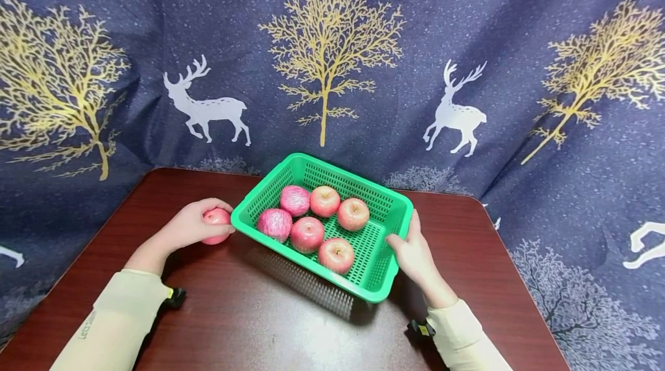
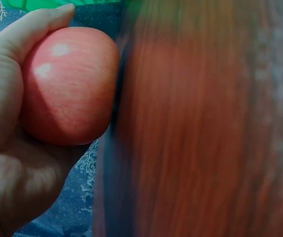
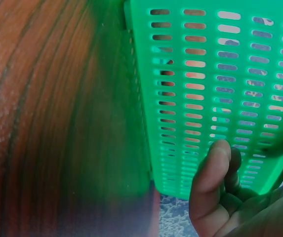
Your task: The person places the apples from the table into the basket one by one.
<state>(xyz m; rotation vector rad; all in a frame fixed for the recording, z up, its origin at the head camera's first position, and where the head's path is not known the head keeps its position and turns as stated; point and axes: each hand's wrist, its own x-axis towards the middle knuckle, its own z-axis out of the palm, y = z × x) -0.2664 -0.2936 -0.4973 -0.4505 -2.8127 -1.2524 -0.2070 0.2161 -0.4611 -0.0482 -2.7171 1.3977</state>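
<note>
My left hand (image 1: pixel 189 225) grips a red apple (image 1: pixel 216 225) just left of the basket. In the left wrist view, the thumb and palm wrap one side of this smooth, shiny apple (image 2: pixel 72 89). The green plastic basket (image 1: pixel 370 247) sits at a slant near the table's middle and holds several apples, most of them toward its left and centre. At its right end, my right hand (image 1: pixel 419 258) holds the rim, thumb laid over the inside. From the right wrist, curled fingers (image 3: pixel 215 173) show against the slotted outer wall (image 3: pixel 205 81).
Beneath everything is a glossy dark red-brown wooden table (image 1: pixel 234 319). Behind it hangs a dark blue cloth (image 1: pixel 358 123) printed with white deer and golden trees. Small black devices (image 1: pixel 175 297) are worn at both wrists.
</note>
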